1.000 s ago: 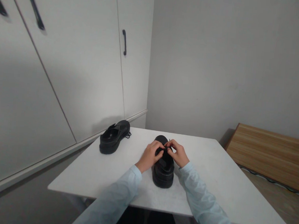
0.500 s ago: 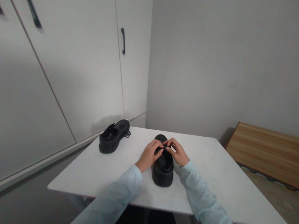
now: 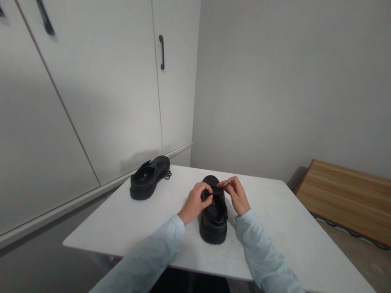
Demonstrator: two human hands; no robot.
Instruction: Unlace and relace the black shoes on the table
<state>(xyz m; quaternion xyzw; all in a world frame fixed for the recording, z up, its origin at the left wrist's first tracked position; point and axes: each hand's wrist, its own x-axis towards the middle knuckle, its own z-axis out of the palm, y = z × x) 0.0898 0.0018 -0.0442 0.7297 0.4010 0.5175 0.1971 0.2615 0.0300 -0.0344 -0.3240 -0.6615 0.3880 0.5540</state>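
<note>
A black lace-up shoe [image 3: 213, 229] stands on the white table in front of me, its heel toward me and its toe pointing away. At the left of its lacing, my left hand [image 3: 196, 200] is closed in a pinch on the dark shoelace. My right hand [image 3: 238, 196] pinches a stretch of shoelace [image 3: 225, 186] just right of and above the shoe's tongue. The lace runs between both hands across the shoe opening. How it is looped or crossed is too small to make out.
A second black shoe [image 3: 147, 179] stands at the table's far left, its laces trailing on the right side. The white table [image 3: 285, 244] has its near edge close to my body. White cabinets [image 3: 95, 89] rise at left; a wood-grain board [image 3: 354, 199] is beyond the right edge.
My right hand has moved a little right, away from the left hand, drawing lace with it. My left hand stays nearly in place at the shoe.
</note>
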